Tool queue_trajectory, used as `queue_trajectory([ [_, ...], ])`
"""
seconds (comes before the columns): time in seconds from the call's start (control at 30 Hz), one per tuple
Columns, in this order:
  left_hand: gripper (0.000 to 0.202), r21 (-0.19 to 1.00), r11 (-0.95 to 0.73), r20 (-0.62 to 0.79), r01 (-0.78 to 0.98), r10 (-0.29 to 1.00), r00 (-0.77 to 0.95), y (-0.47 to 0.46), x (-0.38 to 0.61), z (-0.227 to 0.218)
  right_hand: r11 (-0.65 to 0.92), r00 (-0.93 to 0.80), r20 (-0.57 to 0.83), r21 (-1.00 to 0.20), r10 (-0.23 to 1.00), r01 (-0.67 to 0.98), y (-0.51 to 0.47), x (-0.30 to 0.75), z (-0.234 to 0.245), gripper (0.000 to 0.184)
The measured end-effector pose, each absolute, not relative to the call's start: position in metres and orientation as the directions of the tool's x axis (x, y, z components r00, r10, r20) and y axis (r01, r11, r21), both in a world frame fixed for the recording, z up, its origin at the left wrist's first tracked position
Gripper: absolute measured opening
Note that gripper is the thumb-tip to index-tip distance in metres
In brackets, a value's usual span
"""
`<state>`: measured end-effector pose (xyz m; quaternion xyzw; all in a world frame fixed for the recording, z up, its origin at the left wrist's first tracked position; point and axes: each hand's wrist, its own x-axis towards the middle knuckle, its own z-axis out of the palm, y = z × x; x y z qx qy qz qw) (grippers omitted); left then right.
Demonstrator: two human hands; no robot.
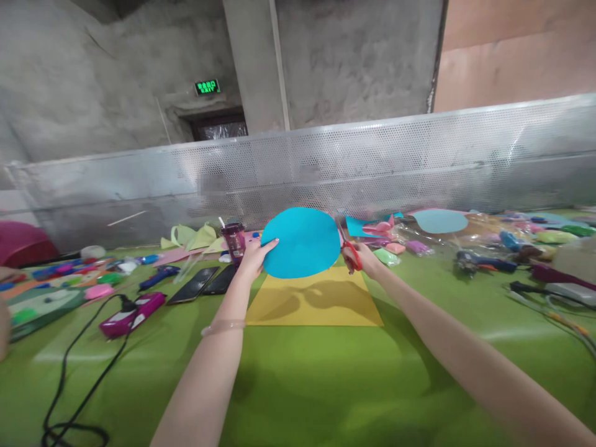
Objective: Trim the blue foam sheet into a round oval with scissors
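Note:
A rounded sheet of blue paper (302, 243) is held up in front of me, its left edge pinched by my left hand (256, 256). My right hand (365, 261) grips the red handles of a pair of scissors (354, 256). Their blades point upward beside the right edge of the blue paper; whether they touch it I cannot tell. Below the blue paper, a yellow sheet (316, 304) lies flat on the green table, with shadows of my hands and the paper across it.
Left are a purple power strip (133, 315) with a black cord, two dark phones (193, 285) and a lidded cup (233, 242). Paper scraps (193, 237), a pale blue paper oval (440, 220) and bagged clay (419, 247) line the back. A perforated metal barrier (372, 161) stands behind.

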<state>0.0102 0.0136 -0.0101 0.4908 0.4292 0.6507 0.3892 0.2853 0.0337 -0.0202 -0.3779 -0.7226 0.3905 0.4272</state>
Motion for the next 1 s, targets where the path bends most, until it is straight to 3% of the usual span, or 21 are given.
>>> queue_trajectory([
  [1.0, 0.038, 0.948, -0.307, 0.281, -0.089, 0.934, -0.221, 0.014, 0.011, -0.011, 0.433, -0.381, 0.333, -0.875, 0.863, 0.216, 0.022, 0.283, -0.014, 0.029],
])
